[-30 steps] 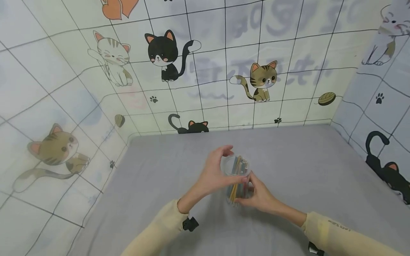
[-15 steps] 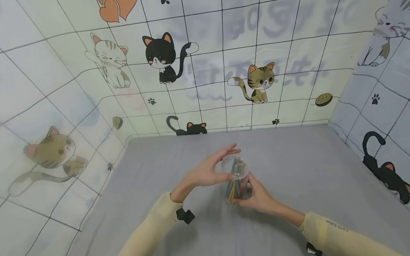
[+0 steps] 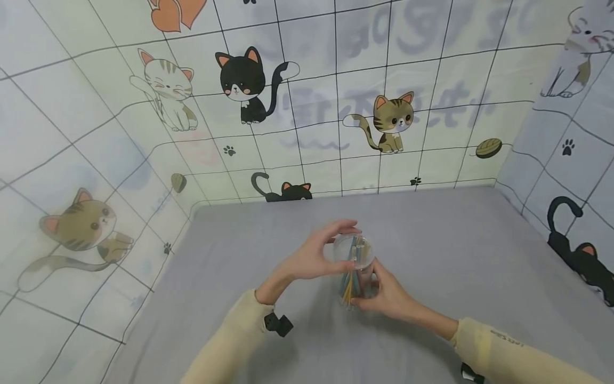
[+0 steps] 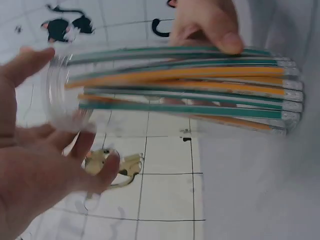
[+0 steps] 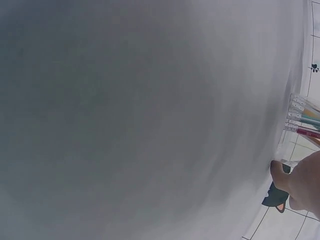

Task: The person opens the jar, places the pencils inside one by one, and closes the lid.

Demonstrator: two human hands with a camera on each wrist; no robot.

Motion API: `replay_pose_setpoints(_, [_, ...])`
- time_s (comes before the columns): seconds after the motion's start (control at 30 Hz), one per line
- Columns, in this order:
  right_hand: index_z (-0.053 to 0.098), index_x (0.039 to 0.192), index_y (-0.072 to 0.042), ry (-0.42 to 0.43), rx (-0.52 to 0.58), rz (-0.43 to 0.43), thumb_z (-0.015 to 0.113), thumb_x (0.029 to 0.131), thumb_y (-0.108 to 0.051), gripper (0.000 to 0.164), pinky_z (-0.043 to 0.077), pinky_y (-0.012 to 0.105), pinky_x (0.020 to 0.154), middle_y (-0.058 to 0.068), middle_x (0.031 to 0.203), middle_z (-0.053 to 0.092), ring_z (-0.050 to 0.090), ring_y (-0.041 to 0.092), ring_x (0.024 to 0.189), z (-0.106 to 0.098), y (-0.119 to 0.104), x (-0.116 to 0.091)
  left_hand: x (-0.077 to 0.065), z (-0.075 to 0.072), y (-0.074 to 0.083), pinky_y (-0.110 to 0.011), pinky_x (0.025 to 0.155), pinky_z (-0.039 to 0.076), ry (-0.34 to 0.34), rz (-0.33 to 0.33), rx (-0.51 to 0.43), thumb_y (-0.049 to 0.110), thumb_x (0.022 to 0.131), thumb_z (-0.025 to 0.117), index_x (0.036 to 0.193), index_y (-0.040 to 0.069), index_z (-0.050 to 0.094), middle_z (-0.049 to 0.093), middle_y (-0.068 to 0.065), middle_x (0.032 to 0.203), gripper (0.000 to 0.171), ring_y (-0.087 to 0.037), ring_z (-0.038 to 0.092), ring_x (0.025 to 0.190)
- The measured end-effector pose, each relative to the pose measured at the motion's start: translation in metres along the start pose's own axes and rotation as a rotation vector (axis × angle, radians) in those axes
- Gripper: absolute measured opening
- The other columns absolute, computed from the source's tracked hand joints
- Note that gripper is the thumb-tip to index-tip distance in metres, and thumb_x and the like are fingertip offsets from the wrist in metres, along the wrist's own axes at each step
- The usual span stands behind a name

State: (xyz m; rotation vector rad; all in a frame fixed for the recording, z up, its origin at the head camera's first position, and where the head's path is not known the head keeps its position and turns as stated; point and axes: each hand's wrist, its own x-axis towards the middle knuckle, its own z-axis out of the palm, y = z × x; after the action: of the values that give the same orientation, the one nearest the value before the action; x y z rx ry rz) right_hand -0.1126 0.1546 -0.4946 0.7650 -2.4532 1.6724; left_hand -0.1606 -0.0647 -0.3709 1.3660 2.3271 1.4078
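A clear cylindrical jar (image 3: 347, 288) stands tilted between my hands, packed with slim green, orange and red sticks (image 4: 200, 90) that look like pens, with pale clear ends. My left hand (image 3: 309, 258) spans the round clear lid (image 4: 56, 97), thumb on one side and fingers curled round the other. Lower down, my right hand (image 3: 390, 293) grips the jar's body from the right; its thumb lies along the wall in the left wrist view. Only part of the right hand (image 5: 306, 182) and a few stick ends (image 5: 300, 120) show in the right wrist view.
The jar is close over a grey cloth-covered table (image 3: 240, 234). Behind it and on both sides rise white gridded curtains (image 3: 316, 128) printed with cartoon cats. Both sleeves carry a black wrist camera, the left one (image 3: 278, 324) plainly seen.
My left hand loosened and shifted back along the lid half a second ago, and its fingers have since closed in round the rim. The right hand keeps its hold on the jar.
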Motion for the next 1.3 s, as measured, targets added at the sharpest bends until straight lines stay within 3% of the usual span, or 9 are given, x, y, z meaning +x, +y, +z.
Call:
replay_pose_setpoints(0.07, [0.041, 0.141, -0.010, 0.000, -0.005, 0.002, 0.090, 0.073, -0.015, 0.084, 0.050, 0.058, 0.086, 0.005, 0.125, 0.057, 0.054, 0.027, 0.116, 0.000, 0.000, 0.000, 0.001, -0.005, -0.002, -0.053, 0.108, 0.034, -0.086, -0.010, -0.045, 0.009, 0.089, 0.073, 0.155, 0.009, 0.030, 0.049, -0.009, 0.148, 0.079, -0.014, 0.038, 0.139])
replay_pose_setpoints(0.13, [0.042, 0.141, -0.009, -0.004, -0.004, 0.004, 0.090, 0.073, -0.015, 0.083, 0.050, 0.059, 0.086, 0.005, 0.124, 0.057, 0.054, 0.026, 0.116, 0.001, 0.000, -0.001, 0.000, -0.004, -0.001, -0.052, 0.110, 0.031, -0.085, -0.051, -0.031, 0.014, 0.089, 0.072, 0.158, 0.012, 0.025, 0.045, -0.008, 0.152, 0.084, -0.014, 0.034, 0.141])
replay_pose_setpoints(0.33, [0.042, 0.140, -0.009, 0.000, -0.010, 0.005, 0.089, 0.075, -0.016, 0.081, 0.051, 0.057, 0.087, 0.008, 0.131, 0.054, 0.052, 0.021, 0.115, -0.001, 0.000, -0.002, -0.001, 0.021, 0.011, -0.046, 0.102, 0.037, 0.219, -0.152, 0.167, 0.036, 0.075, 0.087, 0.149, 0.009, 0.041, 0.055, -0.003, 0.131, 0.090, -0.020, 0.039, 0.127])
replay_pose_setpoints(0.43, [0.039, 0.145, -0.010, 0.001, -0.018, 0.005, 0.089, 0.075, -0.018, 0.087, 0.051, 0.056, 0.086, 0.007, 0.130, 0.054, 0.052, 0.020, 0.113, -0.002, 0.000, -0.001, 0.001, 0.022, 0.013, -0.046, 0.100, 0.037, 0.249, -0.112, 0.203, 0.034, 0.074, 0.088, 0.144, 0.007, 0.047, 0.061, -0.003, 0.124, 0.086, -0.022, 0.042, 0.123])
replay_pose_setpoints(0.67, [0.046, 0.133, -0.010, 0.004, -0.001, -0.003, 0.089, 0.074, -0.014, 0.074, 0.050, 0.060, 0.087, 0.005, 0.129, 0.055, 0.053, 0.024, 0.116, -0.002, -0.001, 0.000, 0.009, -0.002, 0.005, -0.048, 0.107, 0.035, -0.034, 0.018, 0.086, 0.014, 0.083, 0.082, 0.150, 0.008, 0.039, 0.059, -0.004, 0.136, 0.080, -0.015, 0.043, 0.132])
replay_pose_setpoints(0.8, [0.044, 0.137, -0.010, -0.004, -0.002, -0.002, 0.089, 0.074, -0.015, 0.078, 0.049, 0.061, 0.087, 0.005, 0.126, 0.056, 0.053, 0.025, 0.115, -0.001, -0.001, 0.000, 0.011, -0.007, 0.001, -0.051, 0.110, 0.031, -0.128, 0.013, 0.035, 0.012, 0.085, 0.080, 0.156, 0.012, 0.028, 0.054, -0.006, 0.142, 0.088, -0.015, 0.036, 0.139])
replay_pose_setpoints(0.9, [0.046, 0.131, -0.010, -0.002, -0.006, 0.000, 0.089, 0.074, -0.016, 0.072, 0.049, 0.061, 0.086, 0.007, 0.130, 0.056, 0.053, 0.025, 0.116, 0.000, -0.001, -0.001, 0.006, 0.001, 0.002, -0.048, 0.110, 0.031, -0.054, -0.047, 0.077, 0.020, 0.083, 0.082, 0.157, 0.011, 0.026, 0.052, -0.007, 0.142, 0.093, -0.018, 0.038, 0.137])
replay_pose_setpoints(1.13, [0.042, 0.142, -0.011, 0.009, 0.002, -0.003, 0.089, 0.075, -0.016, 0.082, 0.050, 0.059, 0.087, 0.005, 0.127, 0.056, 0.053, 0.018, 0.112, 0.000, -0.001, -0.002, -0.004, 0.029, 0.007, -0.041, 0.103, 0.040, 0.260, -0.180, 0.104, 0.031, 0.073, 0.090, 0.142, 0.004, 0.046, 0.051, -0.009, 0.136, 0.085, -0.021, 0.047, 0.125])
replay_pose_setpoints(1.3, [0.042, 0.140, -0.010, 0.002, -0.001, -0.002, 0.089, 0.076, -0.018, 0.080, 0.049, 0.060, 0.087, 0.003, 0.121, 0.056, 0.053, 0.017, 0.111, -0.001, -0.001, -0.002, -0.005, 0.035, 0.003, -0.041, 0.102, 0.040, 0.324, -0.202, 0.067, 0.026, 0.071, 0.092, 0.133, 0.004, 0.053, 0.052, -0.007, 0.131, 0.077, -0.020, 0.047, 0.122])
